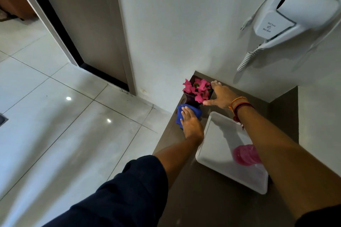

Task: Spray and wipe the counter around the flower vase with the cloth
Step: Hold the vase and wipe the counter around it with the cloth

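Observation:
A dark vase [190, 100] with pink flowers [198, 89] stands near the far left corner of the brown counter [201, 199]. My left hand [191, 124] presses flat on a blue cloth [180, 114] lying on the counter just in front of the vase, at the counter's left edge. My right hand [222, 96] reaches from the right with fingers spread around the flowers and the vase top, thumb in front, fingertips behind. Whether it grips the vase firmly is unclear. No spray bottle shows.
A white tray [221, 134] lies on the counter right of my left arm, holding a pink round item [246, 155] partly behind my right forearm. A white wall-mounted hair dryer [295, 13] with coiled cord hangs above. Tiled floor [64, 116] and a door [83, 24] lie left.

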